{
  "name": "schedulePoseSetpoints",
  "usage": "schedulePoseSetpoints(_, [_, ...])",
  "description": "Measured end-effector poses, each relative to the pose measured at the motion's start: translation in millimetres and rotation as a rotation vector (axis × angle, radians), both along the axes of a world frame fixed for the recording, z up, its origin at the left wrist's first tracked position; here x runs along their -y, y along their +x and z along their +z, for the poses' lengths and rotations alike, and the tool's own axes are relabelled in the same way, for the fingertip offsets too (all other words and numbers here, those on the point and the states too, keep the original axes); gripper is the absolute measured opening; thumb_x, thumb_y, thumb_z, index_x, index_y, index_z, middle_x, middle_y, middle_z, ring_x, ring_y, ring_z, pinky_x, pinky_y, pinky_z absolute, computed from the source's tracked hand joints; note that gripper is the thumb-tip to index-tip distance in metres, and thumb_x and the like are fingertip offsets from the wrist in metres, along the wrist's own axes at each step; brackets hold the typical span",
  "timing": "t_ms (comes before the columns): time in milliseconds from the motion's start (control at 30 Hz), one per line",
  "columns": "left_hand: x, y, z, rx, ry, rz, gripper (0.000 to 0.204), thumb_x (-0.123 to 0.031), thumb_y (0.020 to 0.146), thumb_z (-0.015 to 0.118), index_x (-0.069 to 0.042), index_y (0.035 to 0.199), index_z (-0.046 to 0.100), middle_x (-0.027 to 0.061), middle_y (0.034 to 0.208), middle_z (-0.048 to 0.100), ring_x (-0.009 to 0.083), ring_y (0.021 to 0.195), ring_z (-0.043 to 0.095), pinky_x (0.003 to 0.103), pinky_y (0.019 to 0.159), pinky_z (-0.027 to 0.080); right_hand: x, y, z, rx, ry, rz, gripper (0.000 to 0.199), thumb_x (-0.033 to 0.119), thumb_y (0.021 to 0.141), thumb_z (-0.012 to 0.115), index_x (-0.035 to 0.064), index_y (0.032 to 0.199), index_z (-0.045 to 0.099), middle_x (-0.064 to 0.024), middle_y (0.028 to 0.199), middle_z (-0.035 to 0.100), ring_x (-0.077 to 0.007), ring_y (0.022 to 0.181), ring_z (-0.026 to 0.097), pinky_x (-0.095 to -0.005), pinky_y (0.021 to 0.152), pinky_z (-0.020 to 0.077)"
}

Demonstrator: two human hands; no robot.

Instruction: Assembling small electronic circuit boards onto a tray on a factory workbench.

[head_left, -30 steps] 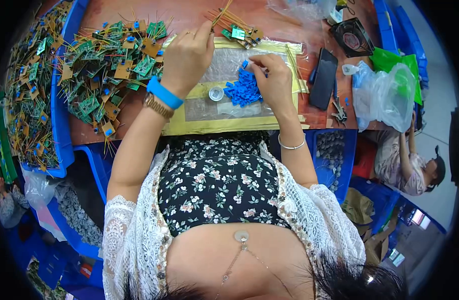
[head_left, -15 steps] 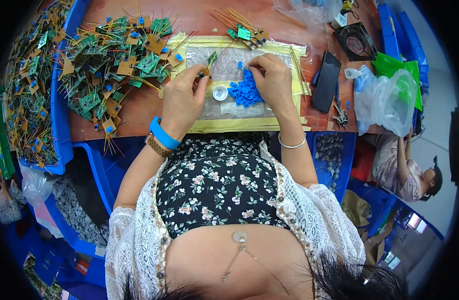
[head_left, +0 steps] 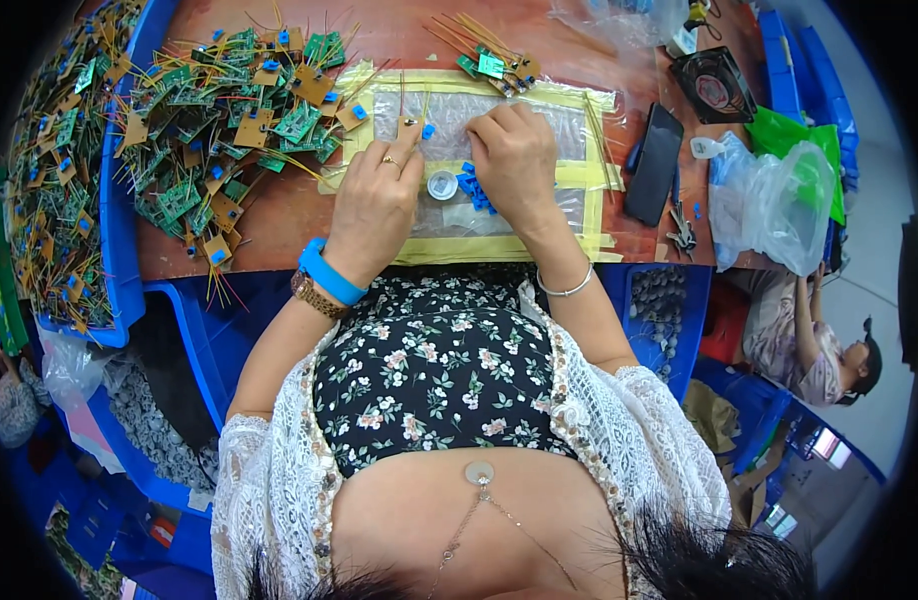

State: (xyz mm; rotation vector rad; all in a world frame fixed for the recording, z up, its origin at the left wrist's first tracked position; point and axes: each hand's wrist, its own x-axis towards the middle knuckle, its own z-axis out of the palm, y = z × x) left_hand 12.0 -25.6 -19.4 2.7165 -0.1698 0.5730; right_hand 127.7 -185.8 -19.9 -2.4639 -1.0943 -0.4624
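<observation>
My left hand (head_left: 377, 198) pinches a small brown circuit board (head_left: 409, 130) with thin wires pointing away from me. A little blue plastic piece (head_left: 428, 131) sits at the board's right edge. My right hand (head_left: 516, 165) is closed with curled fingers, a short way right of the board; whatever its fingertips hold is hidden. Partly under that hand lies a pile of blue plastic pieces (head_left: 475, 190). Just left of the pile stands a small round white cap (head_left: 442, 185), between my two hands.
A work mat edged with yellow tape (head_left: 419, 248) covers the table's middle. Wired circuit boards are heaped at left (head_left: 249, 130), beside a full blue bin (head_left: 124, 200). Several more boards (head_left: 491, 64) lie beyond the mat. A phone (head_left: 653, 165), a black fan (head_left: 712, 84) and plastic bags (head_left: 779, 205) are at right.
My left hand has turned the board so its brown side shows and its wires point away. The right hand has moved left, over the blue pile, toward the board.
</observation>
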Motion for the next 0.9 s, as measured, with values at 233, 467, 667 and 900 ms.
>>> schedulePoseSetpoints(233, [1,0,-6,-0.014,0.018,0.024,0.022,-0.002,0.079,0.063,0.002,0.1,0.067,0.0151,0.125,0.068,0.0263,0.102,0.061,0.038,0.088,0.05,-10,0,-2,-0.211,0.223,0.11,0.011,0.006,0.076,0.077,0.0066,0.087,0.075,-0.0068,0.084,0.068,-0.0277,0.082,0.062,-0.0397,0.073,0.0497])
schedulePoseSetpoints(467, [3,-4,-6,0.009,0.028,0.039,0.026,-0.004,0.081,0.061,0.003,0.105,0.068,0.0156,0.123,0.069,0.0275,0.112,0.061,0.039,0.094,0.05,-20,2,-2,-0.258,0.19,0.208,0.013,0.006,0.075,0.078,0.0063,0.088,0.074,-0.0072,0.084,0.067,-0.0277,0.083,0.062,-0.0395,0.075,0.0504])
schedulePoseSetpoints(667, [3,-6,-8,0.0,0.053,0.04,0.025,-0.005,0.082,0.061,0.003,0.104,0.068,0.0165,0.123,0.068,0.0287,0.114,0.061,0.04,0.097,0.049,-18,7,-5,-0.202,0.212,0.267,0.012,0.005,0.076,0.078,0.006,0.087,0.074,-0.0071,0.082,0.068,-0.0282,0.082,0.063,-0.0393,0.075,0.0504])
schedulePoseSetpoints(900, [4,-8,-5,0.014,0.03,0.022,0.022,-0.006,0.082,0.061,0.003,0.101,0.067,0.0177,0.123,0.068,0.0293,0.115,0.061,0.04,0.099,0.049,-15,-2,2,-0.259,0.184,0.076,0.009,0.006,0.077,0.078,0.0045,0.085,0.075,-0.0072,0.081,0.068,-0.0273,0.079,0.063,-0.0391,0.073,0.0495])
